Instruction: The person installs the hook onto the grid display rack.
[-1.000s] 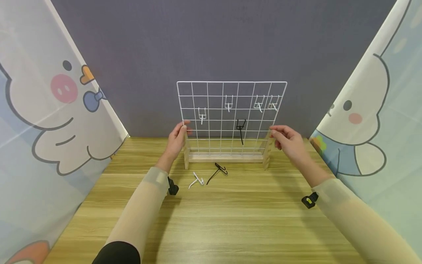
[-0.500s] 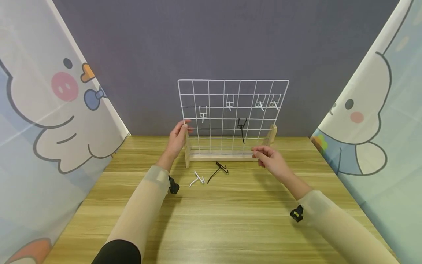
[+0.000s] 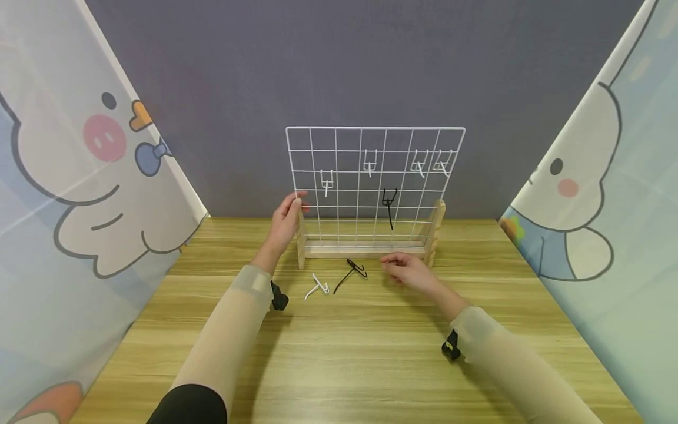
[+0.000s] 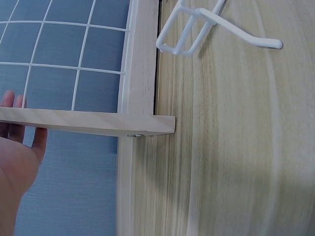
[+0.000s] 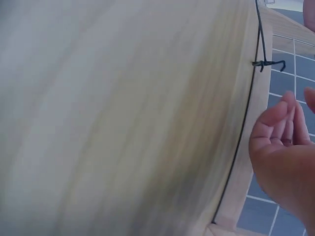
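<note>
A white wire grid [image 3: 376,128] stands in a pale wooden stand [image 3: 365,255]. My left hand [image 3: 284,222] grips its left post; in the left wrist view the fingers pass behind that post [image 4: 88,120]. My right hand [image 3: 410,272], empty with fingers loosely bent, hovers in front of the base bar. Left of its fingertips, a black hook [image 3: 356,268] lies on the table, also visible in the right wrist view as a dark hook [image 5: 266,64]. Beside it lies a white hook [image 3: 319,287]. One black hook [image 3: 388,202] and several white hooks [image 3: 369,167] hang on the grid.
The wood-grain table [image 3: 339,365] reaches back to a grey wall [image 3: 339,65]. Cartoon-printed sheets rise on both sides, the left sheet [image 3: 47,318] and the right sheet [image 3: 630,330].
My right hand has left the stand's right post and moved left and down toward the loose black hook. My left hand has stayed on the left post.
</note>
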### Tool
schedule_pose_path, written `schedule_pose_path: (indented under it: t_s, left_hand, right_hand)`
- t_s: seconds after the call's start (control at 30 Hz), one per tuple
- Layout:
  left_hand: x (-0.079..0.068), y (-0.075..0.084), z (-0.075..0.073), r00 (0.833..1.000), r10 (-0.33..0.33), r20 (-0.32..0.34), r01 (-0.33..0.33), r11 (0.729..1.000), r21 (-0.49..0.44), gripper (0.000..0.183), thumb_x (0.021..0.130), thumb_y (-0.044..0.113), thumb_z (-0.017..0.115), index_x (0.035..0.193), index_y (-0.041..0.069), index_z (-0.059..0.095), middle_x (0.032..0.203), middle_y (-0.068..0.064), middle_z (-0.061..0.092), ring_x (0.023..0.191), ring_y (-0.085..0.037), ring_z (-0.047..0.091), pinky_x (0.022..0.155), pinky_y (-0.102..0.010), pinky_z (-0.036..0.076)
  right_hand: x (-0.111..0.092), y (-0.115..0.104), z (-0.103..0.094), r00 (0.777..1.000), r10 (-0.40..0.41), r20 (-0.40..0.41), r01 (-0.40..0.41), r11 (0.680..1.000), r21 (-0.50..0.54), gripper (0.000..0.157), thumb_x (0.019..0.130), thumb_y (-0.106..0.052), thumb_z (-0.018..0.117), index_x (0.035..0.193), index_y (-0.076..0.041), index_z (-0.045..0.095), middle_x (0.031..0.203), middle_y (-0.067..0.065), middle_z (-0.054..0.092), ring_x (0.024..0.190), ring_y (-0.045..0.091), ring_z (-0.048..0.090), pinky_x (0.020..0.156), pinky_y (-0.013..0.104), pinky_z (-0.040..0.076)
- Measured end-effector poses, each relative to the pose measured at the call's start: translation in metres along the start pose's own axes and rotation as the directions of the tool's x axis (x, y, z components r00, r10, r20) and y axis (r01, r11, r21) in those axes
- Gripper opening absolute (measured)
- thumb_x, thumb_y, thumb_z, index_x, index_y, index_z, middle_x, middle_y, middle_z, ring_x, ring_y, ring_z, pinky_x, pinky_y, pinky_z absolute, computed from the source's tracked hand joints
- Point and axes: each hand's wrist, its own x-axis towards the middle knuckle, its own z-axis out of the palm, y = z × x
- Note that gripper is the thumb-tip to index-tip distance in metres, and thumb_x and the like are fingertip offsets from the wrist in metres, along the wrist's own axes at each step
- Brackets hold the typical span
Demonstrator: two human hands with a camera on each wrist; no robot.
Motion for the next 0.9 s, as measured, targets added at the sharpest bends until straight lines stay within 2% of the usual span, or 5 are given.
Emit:
schedule_pose_path:
  t_s: [0.37, 0.47, 0.67, 0.77, 0.9]
  left_hand:
    - [0.000, 0.000, 0.000, 1.000, 0.007, 0.003, -0.007, 1.000, 0.010, 0.043, 0.119, 0.021, 0.047, 0.150, -0.006, 0.057, 0.129, -0.035, 0.068, 0.101, -0.006, 0.069, 0.094, -0.026, 0.050]
    - [0.000, -0.002, -0.001, 1.000, 0.001, 0.009, -0.002, 1.000, 0.016, 0.042, 0.119, 0.022, 0.047, 0.151, -0.004, 0.058, 0.125, -0.029, 0.071, 0.103, -0.008, 0.070, 0.087, -0.028, 0.049]
    - [-0.001, -0.003, -0.002, 1.000, -0.006, 0.003, 0.006, 1.000, 0.025, 0.041, 0.119, 0.025, 0.047, 0.150, 0.002, 0.062, 0.107, 0.008, 0.076, 0.108, -0.016, 0.072, 0.072, -0.022, 0.045]
    - [-0.001, -0.003, -0.002, 1.000, 0.004, -0.003, -0.004, 1.000, 0.019, 0.039, 0.119, 0.024, 0.048, 0.148, 0.003, 0.064, 0.111, -0.003, 0.078, 0.110, -0.024, 0.073, 0.067, -0.023, 0.041]
    - [0.001, -0.002, 0.000, 1.000, 0.010, 0.003, -0.010, 1.000, 0.019, 0.041, 0.119, 0.024, 0.048, 0.150, 0.001, 0.062, 0.117, -0.015, 0.076, 0.107, -0.018, 0.073, 0.070, -0.023, 0.043]
  right_hand:
    - [0.015, 0.000, 0.017, 0.991, 0.048, 0.122, -0.033, 0.993, -0.117, 0.043, 0.106, -0.015, 0.071, 0.143, 0.006, 0.063, 0.125, 0.019, 0.071, 0.090, 0.018, 0.064, 0.076, 0.028, 0.056]
    - [0.018, -0.001, 0.021, 0.992, 0.061, 0.115, -0.044, 0.988, -0.147, 0.041, 0.105, -0.016, 0.072, 0.141, 0.003, 0.065, 0.124, 0.017, 0.072, 0.092, 0.017, 0.065, 0.076, 0.027, 0.056]
    - [0.022, -0.003, 0.028, 0.993, 0.047, 0.112, -0.027, 0.985, -0.172, 0.038, 0.102, -0.010, 0.074, 0.135, 0.007, 0.066, 0.113, 0.013, 0.071, 0.089, 0.015, 0.062, 0.073, 0.026, 0.053]
    - [0.024, -0.003, 0.031, 0.995, 0.032, 0.099, -0.012, 0.982, -0.190, 0.037, 0.100, -0.009, 0.077, 0.132, 0.007, 0.068, 0.107, 0.012, 0.071, 0.085, 0.014, 0.061, 0.071, 0.024, 0.051]
    - [0.026, -0.003, 0.033, 0.997, 0.020, 0.077, -0.001, 0.971, -0.237, 0.035, 0.097, -0.012, 0.082, 0.126, 0.005, 0.070, 0.103, 0.009, 0.071, 0.085, 0.014, 0.061, 0.071, 0.025, 0.052]
